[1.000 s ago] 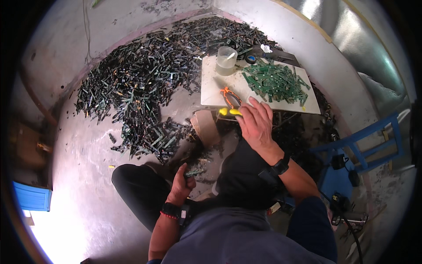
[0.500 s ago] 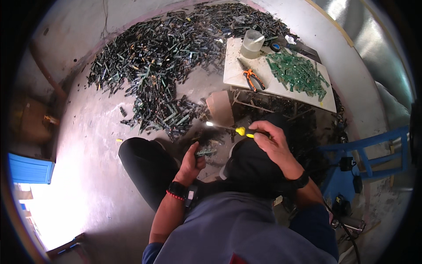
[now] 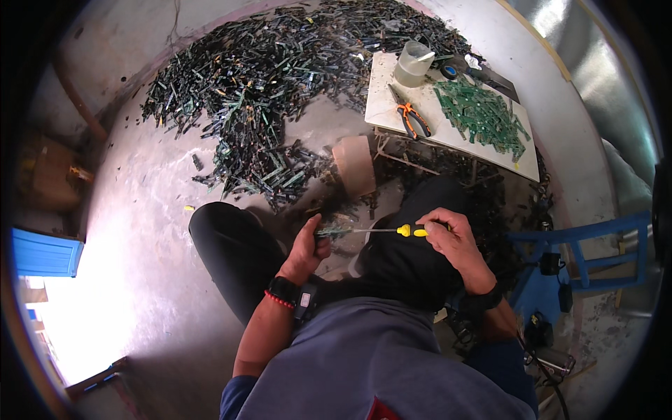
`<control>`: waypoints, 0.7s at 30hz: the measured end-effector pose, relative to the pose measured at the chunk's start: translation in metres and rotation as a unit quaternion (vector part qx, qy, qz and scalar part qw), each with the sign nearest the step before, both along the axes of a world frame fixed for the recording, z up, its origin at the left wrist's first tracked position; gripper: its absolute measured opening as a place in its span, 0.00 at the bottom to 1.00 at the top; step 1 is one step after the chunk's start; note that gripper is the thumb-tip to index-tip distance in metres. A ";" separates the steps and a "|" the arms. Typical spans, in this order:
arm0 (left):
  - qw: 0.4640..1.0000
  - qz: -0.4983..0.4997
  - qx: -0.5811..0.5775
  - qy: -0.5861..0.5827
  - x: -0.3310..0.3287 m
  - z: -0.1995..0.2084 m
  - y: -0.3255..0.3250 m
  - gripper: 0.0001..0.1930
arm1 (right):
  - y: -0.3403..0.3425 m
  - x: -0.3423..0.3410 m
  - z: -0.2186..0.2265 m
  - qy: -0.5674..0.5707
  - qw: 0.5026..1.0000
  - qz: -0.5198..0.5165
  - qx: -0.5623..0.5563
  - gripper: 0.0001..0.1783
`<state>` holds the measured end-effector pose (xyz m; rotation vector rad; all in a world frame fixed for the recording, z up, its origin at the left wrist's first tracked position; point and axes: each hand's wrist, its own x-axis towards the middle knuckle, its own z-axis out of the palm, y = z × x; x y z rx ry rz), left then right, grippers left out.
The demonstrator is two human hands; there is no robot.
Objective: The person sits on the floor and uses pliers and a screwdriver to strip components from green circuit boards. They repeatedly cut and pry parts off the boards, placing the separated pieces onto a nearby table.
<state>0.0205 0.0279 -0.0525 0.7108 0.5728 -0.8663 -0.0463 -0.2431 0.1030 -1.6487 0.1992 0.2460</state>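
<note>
Over my lap, my left hand [image 3: 306,250] is closed on a thin greenish circuit board strip [image 3: 336,230], which points to the right. My right hand [image 3: 453,236] grips the yellow and black handle of a screwdriver [image 3: 404,230]. Its straight metal shaft runs left, level, and the tip reaches the strip; whether it touches or just overlaps it, I cannot tell. Ahead to the right, green board pieces [image 3: 483,115] lie heaped on a white board-topped table [image 3: 383,110], with orange and black pliers [image 3: 410,117] to their left.
A large pile of dark strips [image 3: 259,84] covers the floor ahead. On the table stand a clear plastic cup of liquid [image 3: 414,64] and a roll of tape [image 3: 449,71]. A brown cardboard piece [image 3: 355,166] lies before my knees. A blue chair [image 3: 595,245] is at my right.
My right hand has moved slightly right and down, bringing the screwdriver from a raised slant to level, its tip now at the strip. My left hand keeps its hold on the strip.
</note>
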 end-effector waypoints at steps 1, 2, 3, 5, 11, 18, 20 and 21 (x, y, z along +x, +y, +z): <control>1.000 0.002 0.002 0.000 0.000 0.000 0.000 0.17 | 0.002 0.000 -0.001 0.008 1.000 -0.004 0.014 0.07; 1.000 0.003 0.004 0.001 -0.001 0.000 0.000 0.17 | 0.003 0.000 -0.004 0.017 1.000 -0.007 0.021 0.07; 1.000 0.005 0.011 0.005 0.000 0.002 -0.001 0.18 | 0.004 -0.001 -0.008 0.026 0.999 -0.012 0.028 0.07; 1.000 0.008 0.025 0.013 0.001 0.009 -0.004 0.19 | 0.003 -0.002 -0.012 0.035 0.998 -0.026 0.043 0.07; 1.000 0.008 -0.028 -0.004 -0.002 -0.011 0.002 0.14 | 0.003 -0.002 -0.012 0.077 0.989 -0.060 0.107 0.09; 0.999 -0.003 0.032 -0.023 -0.002 -0.008 0.000 0.15 | 0.012 -0.004 -0.020 0.096 0.989 -0.067 0.092 0.10; 0.999 -0.006 0.032 -0.034 -0.003 -0.008 0.001 0.15 | 0.014 -0.004 -0.019 0.096 0.990 -0.067 0.085 0.10; 0.999 -0.003 0.034 -0.029 -0.003 -0.008 0.000 0.15 | 0.013 -0.004 -0.018 0.098 0.989 -0.066 0.084 0.10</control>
